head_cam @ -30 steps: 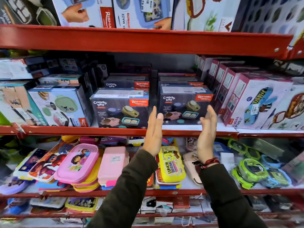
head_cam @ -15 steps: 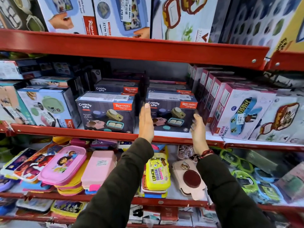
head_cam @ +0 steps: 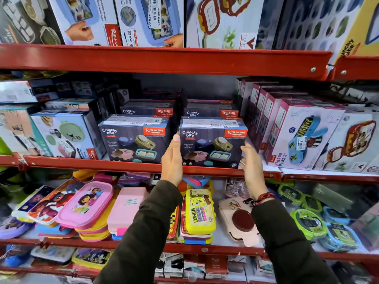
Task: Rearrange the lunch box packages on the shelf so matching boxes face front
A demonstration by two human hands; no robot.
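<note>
Red metal shelving fills the view, stacked with lunch boxes and their cartons. Nearest, on the lower shelf [head_cam: 131, 243], loose boxes lie in piles: a pink cartoon-lid box [head_cam: 86, 203] toward the left, a plain pink box [head_cam: 127, 208] beside it, and a yellow box marked "LUNCH" [head_cam: 200, 212] between the two dark sleeves [head_cam: 143, 232] that reach up from the bottom edge.

Above them, at the front edge of the middle shelf [head_cam: 92, 162], the right-hand Crunchy Bite carton [head_cam: 213, 142] stands upright with its printed face forward. The left hand [head_cam: 172, 158] lies flat, fingers straight and together, against the carton's left side, in the gap between it and the matching left-hand Crunchy Bite carton [head_cam: 135, 140]. The right hand [head_cam: 251, 165], with a red thread band at the wrist, is open and curved at the carton's right lower corner; whether its fingertips touch the cardboard I cannot tell. Neither hand is closed around the carton.

Behind each front carton sit further Crunchy Bite cartons [head_cam: 148, 110]. A green lunch box carton [head_cam: 65, 134] stands toward the left end of the shelf, and a Kidzee Plus carton [head_cam: 301, 136] toward the right end, angled.

Farthest up, the top shelf [head_cam: 164, 58] carries large cartons, among them a blue maze box carton [head_cam: 147, 19].
</note>
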